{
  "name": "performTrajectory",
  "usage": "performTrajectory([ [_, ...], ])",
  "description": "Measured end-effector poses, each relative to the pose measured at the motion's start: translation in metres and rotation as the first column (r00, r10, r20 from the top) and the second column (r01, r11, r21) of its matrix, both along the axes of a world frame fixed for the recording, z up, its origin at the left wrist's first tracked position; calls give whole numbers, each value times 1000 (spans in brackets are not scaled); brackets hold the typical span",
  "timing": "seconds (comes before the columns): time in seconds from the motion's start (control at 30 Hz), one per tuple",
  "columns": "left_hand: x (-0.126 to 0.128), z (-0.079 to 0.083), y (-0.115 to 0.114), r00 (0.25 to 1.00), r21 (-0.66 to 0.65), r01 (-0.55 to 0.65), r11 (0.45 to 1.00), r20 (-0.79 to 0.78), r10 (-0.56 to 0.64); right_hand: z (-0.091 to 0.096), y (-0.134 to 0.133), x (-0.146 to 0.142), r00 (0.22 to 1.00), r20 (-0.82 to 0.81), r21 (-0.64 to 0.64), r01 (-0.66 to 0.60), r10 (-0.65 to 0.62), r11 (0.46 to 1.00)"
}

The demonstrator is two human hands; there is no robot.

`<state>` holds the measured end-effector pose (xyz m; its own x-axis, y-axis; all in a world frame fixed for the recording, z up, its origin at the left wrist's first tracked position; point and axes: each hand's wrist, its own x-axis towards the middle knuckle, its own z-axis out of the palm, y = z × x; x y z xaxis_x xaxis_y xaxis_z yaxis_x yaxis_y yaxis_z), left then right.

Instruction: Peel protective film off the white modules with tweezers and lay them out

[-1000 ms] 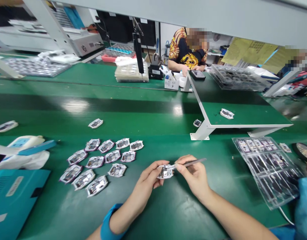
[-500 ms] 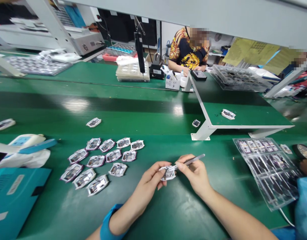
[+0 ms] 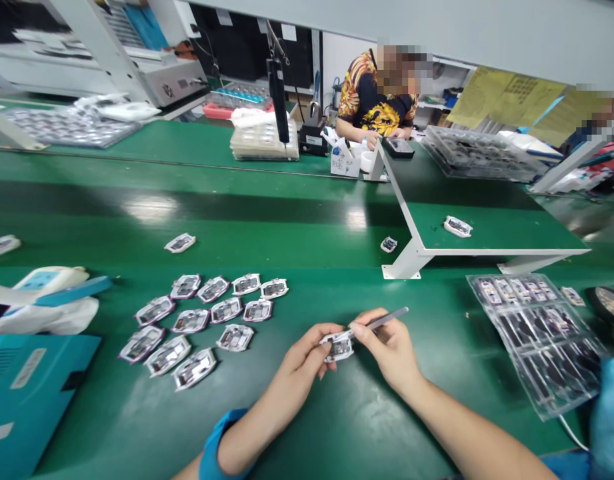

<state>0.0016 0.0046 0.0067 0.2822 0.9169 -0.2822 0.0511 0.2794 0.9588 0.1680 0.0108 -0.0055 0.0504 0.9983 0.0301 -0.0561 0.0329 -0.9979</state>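
My left hand (image 3: pixel 304 350) pinches a small white-framed electronic module (image 3: pixel 338 347) by its edges, just above the green mat. My right hand (image 3: pixel 387 343) holds slim metal tweezers (image 3: pixel 384 320), their tips at the module's upper edge. Several similar modules (image 3: pixel 201 320), with white and purple rims, lie in loose rows on the mat to the left of my hands. To the right lies a transparent plastic tray (image 3: pixel 534 340) with dark parts in its pockets. The tweezer tips are partly hidden by my fingers.
A teal case (image 3: pixel 31 393) and a white-and-blue device (image 3: pixel 47 297) sit at the left. A raised white-legged green shelf (image 3: pixel 487 230) holds loose modules. Across the bench, a co-worker (image 3: pixel 371 100) works beside a hanging electric screwdriver (image 3: pixel 278 100) and stacked trays (image 3: pixel 264 143).
The module has turned in my left hand and now lies flatter, slightly further right. The tweezers have shifted along its upper edge. The whole view has tilted slightly.
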Motion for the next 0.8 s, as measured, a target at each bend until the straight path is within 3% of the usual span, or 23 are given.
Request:
performTrajectory([
  [0.4, -1, -4, 1, 999, -4, 35, 999, -24, -35, -1, 0, 0, 999, 49, 10, 0, 0, 1000],
  [0.8, -1, -3, 2, 998, 34, 59, 998, 7, -59, 0, 2, -3, 998, -56, -40, 1, -3, 999],
])
